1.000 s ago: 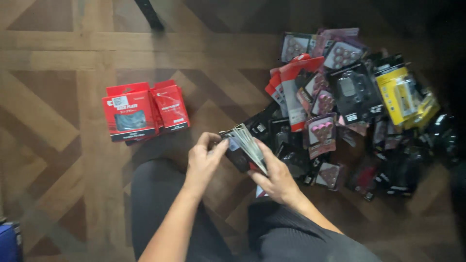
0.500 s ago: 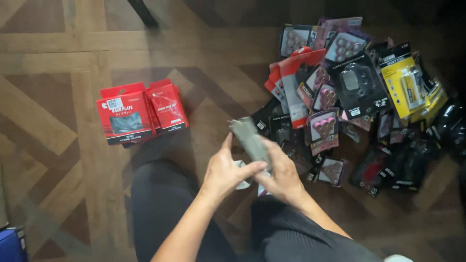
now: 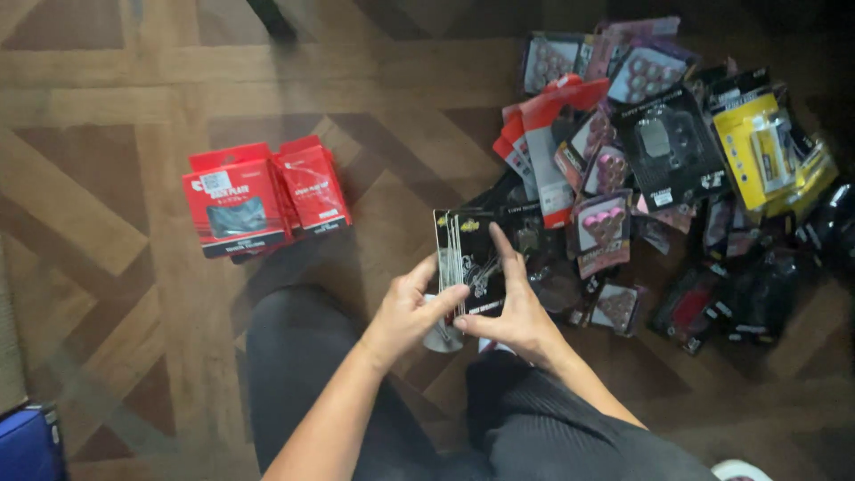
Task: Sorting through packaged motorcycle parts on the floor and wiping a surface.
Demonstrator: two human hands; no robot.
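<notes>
Both hands hold a stack of flat black blister packs (image 3: 470, 258) upright over my knees. My left hand (image 3: 408, 313) grips the stack's left side, thumb across the front. My right hand (image 3: 517, 312) supports it from the right, index finger raised along the front card. Dark trousers cover my legs (image 3: 312, 374) below the hands. To the right spreads a heap of packaged small parts (image 3: 659, 169) in black, pink, red and yellow.
Two red boxed packs (image 3: 258, 196) lie together on the patterned wooden floor (image 3: 107, 178) at the left. A blue object (image 3: 27, 445) sits at the bottom left corner. A dark leg of some object (image 3: 272, 18) shows at the top edge.
The stack has turned from edge-on and tilted to upright with its black front facing me. My left hand moved from the stack's top to its left side.
</notes>
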